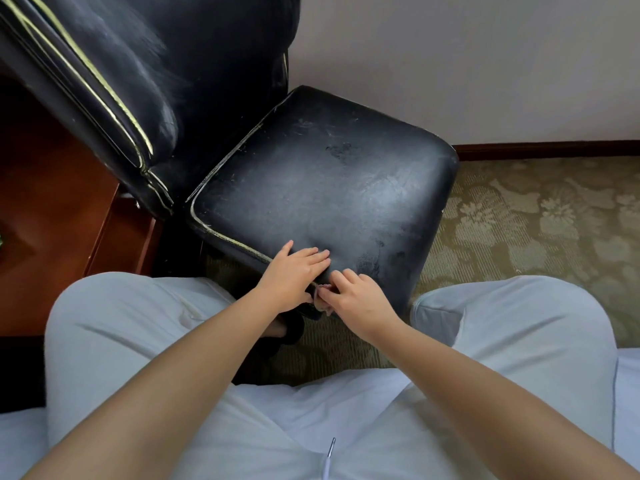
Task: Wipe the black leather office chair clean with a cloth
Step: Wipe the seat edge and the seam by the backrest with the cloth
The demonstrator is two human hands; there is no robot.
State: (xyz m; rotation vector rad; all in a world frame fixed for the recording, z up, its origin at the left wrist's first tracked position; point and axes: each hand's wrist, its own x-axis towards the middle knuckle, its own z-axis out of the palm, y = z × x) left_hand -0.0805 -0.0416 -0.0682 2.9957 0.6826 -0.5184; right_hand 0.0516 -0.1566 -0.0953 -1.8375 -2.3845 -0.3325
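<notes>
Head view: the scuffed black leather office chair [311,188] stands on patterned olive carpet [536,216] beside a reddish wooden desk [52,209]. At the seat's near front edge the right hand [360,299] pinches a small grey-pink cloth [323,297] against the leather. The left hand [294,275] rests just beside it, fingers straight on the seat.

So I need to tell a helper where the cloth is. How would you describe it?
Find the black leather chair seat by the wall. At its near front edge two hands meet; the cloth is the small pale bunched scrap gripped by the right hand, mostly hidden, beside the left hand.
</notes>
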